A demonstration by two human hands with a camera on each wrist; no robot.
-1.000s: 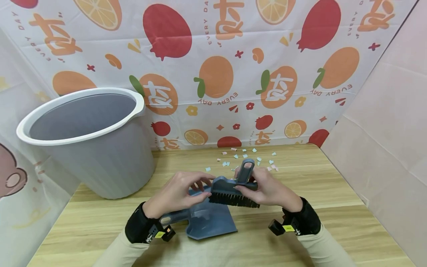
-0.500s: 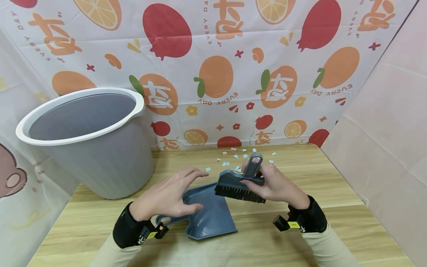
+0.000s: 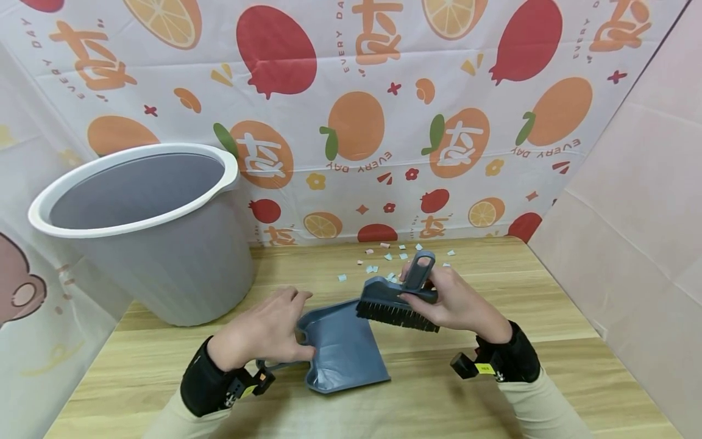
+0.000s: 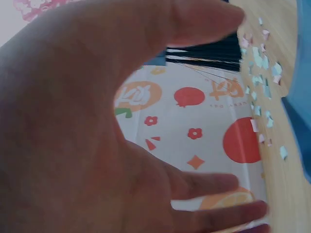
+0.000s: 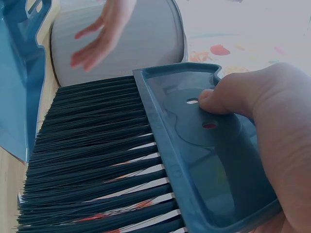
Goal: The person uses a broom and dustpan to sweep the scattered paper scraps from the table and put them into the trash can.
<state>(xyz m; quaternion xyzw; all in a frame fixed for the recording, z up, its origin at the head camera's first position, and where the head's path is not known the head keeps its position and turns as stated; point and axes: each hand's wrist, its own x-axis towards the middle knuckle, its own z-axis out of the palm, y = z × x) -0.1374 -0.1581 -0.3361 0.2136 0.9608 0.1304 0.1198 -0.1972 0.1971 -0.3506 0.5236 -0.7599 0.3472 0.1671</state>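
Observation:
A small blue-grey hand brush [image 3: 382, 291] with dark bristles hangs above the table, its looped handle pointing up. My right hand [image 3: 459, 303] grips it by the body; in the right wrist view the thumb [image 5: 218, 99] presses on the flat of the brush head. A matching dustpan [image 3: 347, 356] lies on the table, its handle to the left. Over that handle hovers my left hand [image 3: 265, 332], thumb and fingers spread apart and holding nothing. The left wrist view also shows a wide gap between them. Part of the dustpan's handle is hidden under this hand.
Pale blue and pink paper scraps [image 3: 372, 269] are scattered at the back of the table, partly behind the brush and right hand. A large grey bin [image 3: 175, 268] with a white rim stands at the left. A fruit-print cloth [image 3: 351, 201] backs the table.
My left hand has come off the brush and moved left and down over the dustpan's handle, its fingers spreading. The right hand has shifted slightly right and up with the brush.

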